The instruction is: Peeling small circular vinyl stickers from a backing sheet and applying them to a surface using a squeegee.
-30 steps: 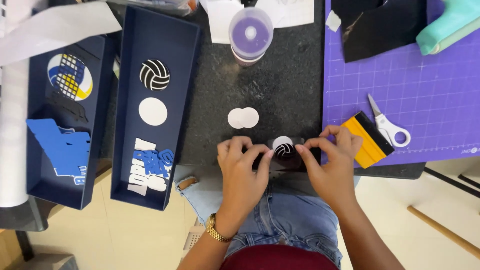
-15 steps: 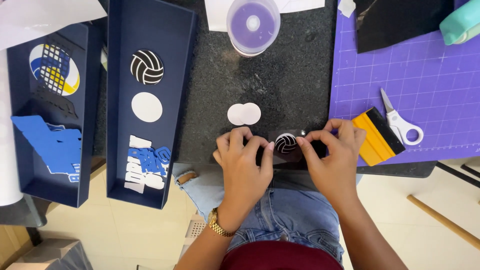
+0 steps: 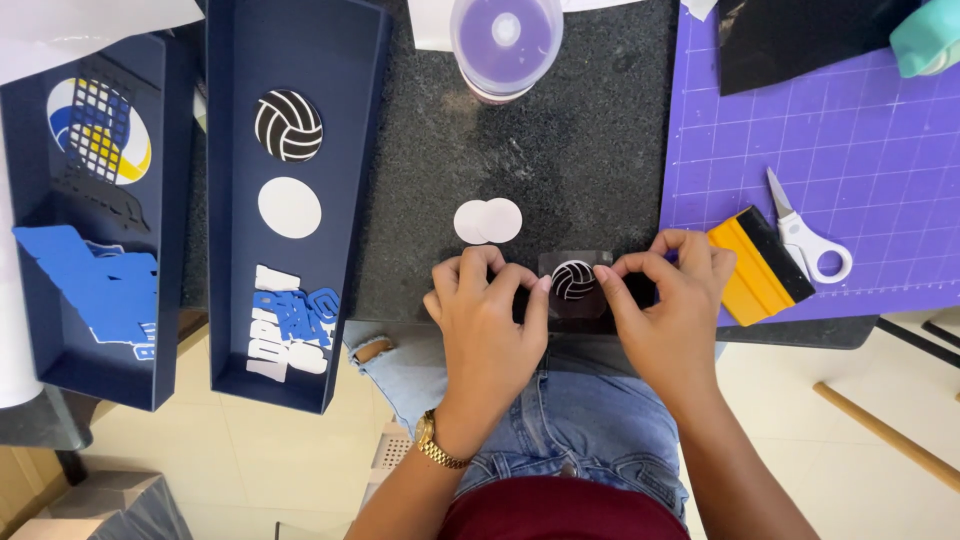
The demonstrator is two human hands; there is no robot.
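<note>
Dark speckled stone makes up the worktop (image 3: 560, 150), with a purple gridded cutting mat (image 3: 860, 160) lying over its right end and pale floor tiles showing below the edge. From my remote seat I see two navy trays on the left: the outer tray (image 3: 30, 330) holds blue cut-out lettering (image 3: 95, 285) and a mesh-covered ball print, the inner tray (image 3: 225, 320) holds a large volleyball cut-out (image 3: 289, 125), a white disc (image 3: 290, 207) and more stacked letters.

A clear purple-tinted spindle case (image 3: 506, 35) stands at the top edge. On the mat lie a yellow squeegee (image 3: 760, 265) and white-handled scissors (image 3: 805, 235), just beside each other. Two overlapping white circles (image 3: 488, 221) sit on the stone, near the hands.

Compared with a second ago, the view has slid slightly and both hands have stayed put at the near edge; the small piece between them has barely moved, so I judge the work as fine positioning, not transport.

My left hand (image 3: 485, 315) and right hand (image 3: 665, 300) each pinch one side of a clear film square carrying a small volleyball sticker (image 3: 574, 280), thumbs and forefingers pressed together on its edges, flat against the worktop.
</note>
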